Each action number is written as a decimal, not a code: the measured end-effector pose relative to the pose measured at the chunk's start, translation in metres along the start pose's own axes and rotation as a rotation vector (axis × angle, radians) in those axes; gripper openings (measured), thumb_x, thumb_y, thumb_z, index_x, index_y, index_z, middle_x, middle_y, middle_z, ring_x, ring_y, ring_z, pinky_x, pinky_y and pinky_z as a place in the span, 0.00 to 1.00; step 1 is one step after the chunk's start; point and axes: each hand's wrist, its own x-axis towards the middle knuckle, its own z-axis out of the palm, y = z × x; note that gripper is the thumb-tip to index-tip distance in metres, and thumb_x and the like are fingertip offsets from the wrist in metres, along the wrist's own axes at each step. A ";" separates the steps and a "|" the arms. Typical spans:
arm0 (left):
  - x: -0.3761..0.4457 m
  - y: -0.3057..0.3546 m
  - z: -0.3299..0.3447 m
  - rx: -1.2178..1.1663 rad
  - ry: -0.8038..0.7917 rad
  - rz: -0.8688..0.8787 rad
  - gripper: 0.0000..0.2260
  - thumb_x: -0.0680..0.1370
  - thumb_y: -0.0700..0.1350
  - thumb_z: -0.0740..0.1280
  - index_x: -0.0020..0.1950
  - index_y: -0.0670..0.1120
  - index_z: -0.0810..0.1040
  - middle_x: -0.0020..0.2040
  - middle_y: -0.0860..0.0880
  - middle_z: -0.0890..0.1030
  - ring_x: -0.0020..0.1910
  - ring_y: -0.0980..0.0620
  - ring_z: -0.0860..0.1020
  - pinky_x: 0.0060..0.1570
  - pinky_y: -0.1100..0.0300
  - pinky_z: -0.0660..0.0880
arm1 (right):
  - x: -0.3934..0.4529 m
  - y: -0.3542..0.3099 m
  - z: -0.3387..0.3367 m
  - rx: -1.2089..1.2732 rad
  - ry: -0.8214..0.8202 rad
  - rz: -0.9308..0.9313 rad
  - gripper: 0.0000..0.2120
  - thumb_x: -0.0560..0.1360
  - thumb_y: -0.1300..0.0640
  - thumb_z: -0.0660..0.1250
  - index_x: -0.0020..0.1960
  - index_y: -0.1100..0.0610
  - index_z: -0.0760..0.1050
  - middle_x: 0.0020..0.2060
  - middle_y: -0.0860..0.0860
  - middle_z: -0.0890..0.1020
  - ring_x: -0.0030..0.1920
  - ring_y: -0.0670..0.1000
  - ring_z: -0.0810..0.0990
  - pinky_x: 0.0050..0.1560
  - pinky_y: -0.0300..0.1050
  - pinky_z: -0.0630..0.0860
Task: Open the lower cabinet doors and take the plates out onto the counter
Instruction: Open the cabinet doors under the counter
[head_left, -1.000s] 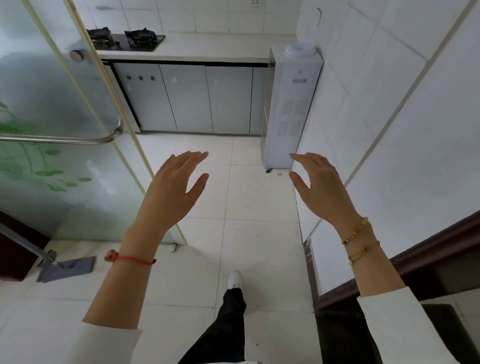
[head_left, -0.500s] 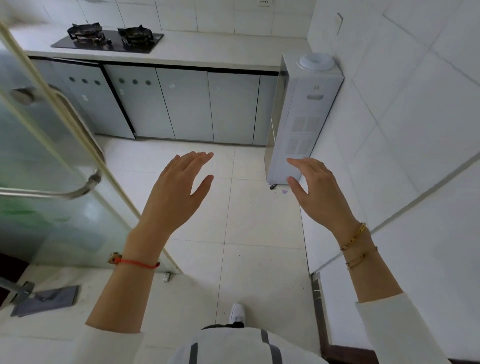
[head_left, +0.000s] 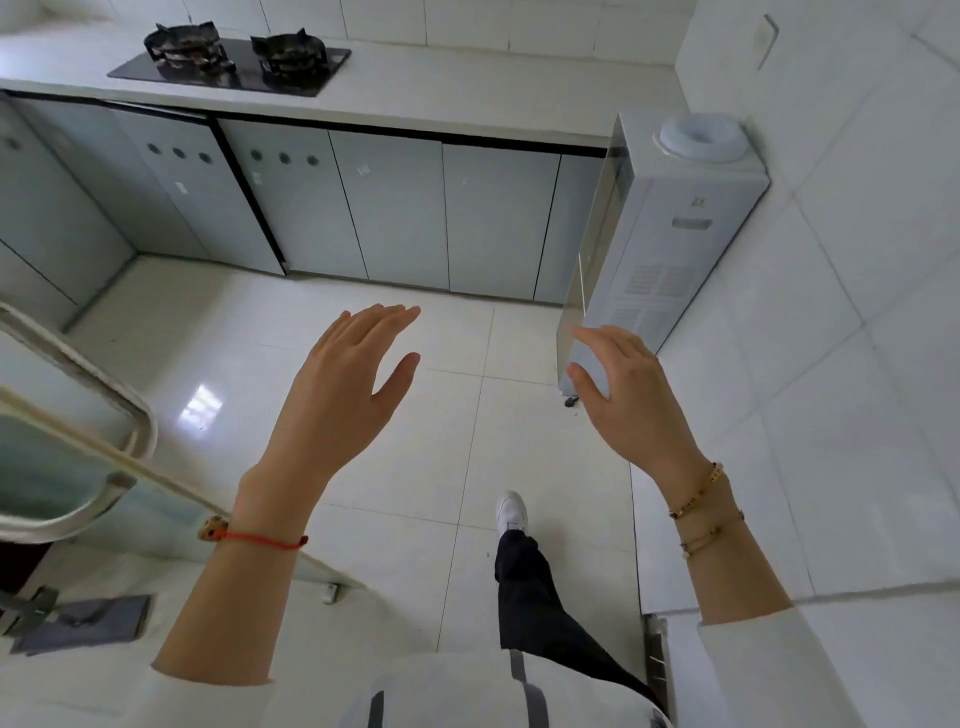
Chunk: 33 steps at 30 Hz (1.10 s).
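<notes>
1. I judge the task barely begun: every pale grey-blue lower cabinet door (head_left: 395, 208) under the long white stone bench (head_left: 467, 98) is shut, and nothing has been lifted out.
2. My left hand (head_left: 343, 395) is raised in front of me with the fingers spread flat and wide, holding nothing. My right hand (head_left: 628, 400) is likewise raised, loosely cupped and empty. Both hang over the white tiled floor (head_left: 519, 415), well apart from the doors.
3. I see no plates anywhere; I take it they sit behind the closed doors, though which compartment I cannot tell.
4. Left to do, as I read it: reach the cabinets, open the doors, find the plates and carry them up to the bench.
5. Counts: two hands, both empty. On the facing run I count about five door panels, two of them with three round holes each; the far left is cut off by the frame edge, so that number may be short.
6. One black glass gas hob (head_left: 228, 65) with two burners is set in the bench, and one tall white water dispenser (head_left: 670, 234) stands at its right end against the tiled wall.
7. Plates on the bench: zero.
</notes>
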 end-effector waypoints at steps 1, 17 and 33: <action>0.011 -0.004 0.005 0.003 0.003 -0.008 0.19 0.82 0.47 0.63 0.72 0.46 0.72 0.69 0.48 0.77 0.71 0.47 0.73 0.76 0.54 0.61 | 0.014 0.005 0.003 0.003 -0.012 -0.005 0.20 0.81 0.53 0.59 0.72 0.56 0.67 0.69 0.54 0.73 0.72 0.54 0.67 0.75 0.51 0.63; 0.254 -0.062 0.041 0.071 0.116 -0.124 0.18 0.81 0.46 0.64 0.71 0.45 0.73 0.68 0.49 0.78 0.67 0.48 0.75 0.70 0.49 0.71 | 0.315 0.050 -0.001 0.032 -0.057 -0.163 0.21 0.81 0.52 0.58 0.73 0.55 0.67 0.69 0.52 0.72 0.73 0.52 0.65 0.75 0.54 0.62; 0.430 -0.209 0.068 0.095 0.149 -0.253 0.18 0.81 0.47 0.64 0.71 0.46 0.73 0.67 0.50 0.78 0.64 0.47 0.77 0.67 0.51 0.72 | 0.558 0.031 0.089 0.063 -0.136 -0.238 0.20 0.81 0.52 0.59 0.73 0.54 0.67 0.68 0.50 0.73 0.72 0.50 0.66 0.75 0.47 0.61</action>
